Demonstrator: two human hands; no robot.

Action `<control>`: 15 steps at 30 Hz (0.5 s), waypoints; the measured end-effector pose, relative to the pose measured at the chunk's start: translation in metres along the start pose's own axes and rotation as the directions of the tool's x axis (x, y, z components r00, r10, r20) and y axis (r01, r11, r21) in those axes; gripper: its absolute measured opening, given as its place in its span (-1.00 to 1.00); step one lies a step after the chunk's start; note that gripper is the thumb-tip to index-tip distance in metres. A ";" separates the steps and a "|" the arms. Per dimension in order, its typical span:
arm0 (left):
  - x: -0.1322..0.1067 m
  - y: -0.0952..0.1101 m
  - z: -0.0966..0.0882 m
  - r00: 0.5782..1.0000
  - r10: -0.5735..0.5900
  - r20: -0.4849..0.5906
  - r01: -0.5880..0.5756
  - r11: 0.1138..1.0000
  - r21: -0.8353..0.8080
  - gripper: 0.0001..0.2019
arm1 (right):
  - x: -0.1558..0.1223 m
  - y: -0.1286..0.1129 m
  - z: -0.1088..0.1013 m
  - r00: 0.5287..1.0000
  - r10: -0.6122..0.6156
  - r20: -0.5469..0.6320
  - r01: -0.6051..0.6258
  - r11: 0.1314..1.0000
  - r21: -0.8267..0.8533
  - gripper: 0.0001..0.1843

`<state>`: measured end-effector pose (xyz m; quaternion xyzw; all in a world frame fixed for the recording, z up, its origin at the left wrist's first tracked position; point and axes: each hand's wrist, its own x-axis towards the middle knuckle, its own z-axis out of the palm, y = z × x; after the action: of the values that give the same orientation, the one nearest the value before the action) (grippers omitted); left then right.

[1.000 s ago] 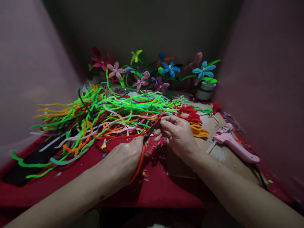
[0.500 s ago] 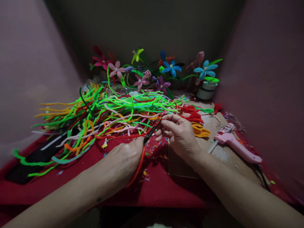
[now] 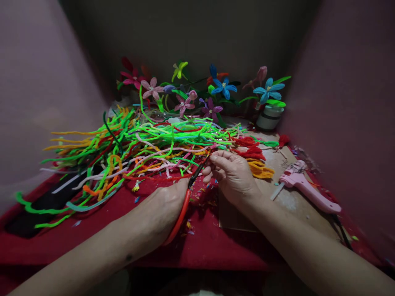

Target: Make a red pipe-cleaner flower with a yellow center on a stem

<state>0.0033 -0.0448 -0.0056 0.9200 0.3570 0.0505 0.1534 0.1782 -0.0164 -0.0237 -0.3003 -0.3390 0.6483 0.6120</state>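
My left hand [image 3: 165,205] is closed around red-handled scissors [image 3: 185,201], whose dark blades point up and right toward my right hand. My right hand [image 3: 231,172] pinches a small piece of pipe cleaner [image 3: 212,153] at its fingertips, right at the blade tips. Both hands rest over a red cloth [image 3: 203,242]. A big tangle of green, orange, pink and red pipe cleaners [image 3: 148,148] lies just behind them. What exactly sits between the blades is too small to make out.
Finished pipe-cleaner flowers [image 3: 216,90] stand along the back, with a small white jar [image 3: 268,117] at the right. A pink glue gun [image 3: 304,185] lies on a cardboard sheet [image 3: 286,197] to the right. Red and orange folded pieces [image 3: 256,158] sit beside my right hand. Pink walls close both sides.
Almost nothing has moved. My right hand has shifted very slightly up and left at the scissor tips; my left hand keeps its grip on the scissors.
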 end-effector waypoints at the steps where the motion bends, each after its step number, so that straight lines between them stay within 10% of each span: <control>1: 0.001 0.000 0.001 1.000 0.009 -0.013 -0.009 1.000 -0.004 -0.45 | 0.000 0.000 0.000 1.000 0.011 -0.003 -0.011 1.000 0.010 -0.89; 15: 0.008 0.003 0.013 0.987 -0.160 -0.012 0.161 0.983 0.087 -0.62 | -0.003 0.002 0.002 0.999 -0.010 -0.048 0.011 1.000 0.014 -0.90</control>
<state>0.0134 -0.0448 -0.0170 0.8940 0.4322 0.0246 0.1156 0.1755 -0.0191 -0.0242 -0.3097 -0.3213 0.6401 0.6253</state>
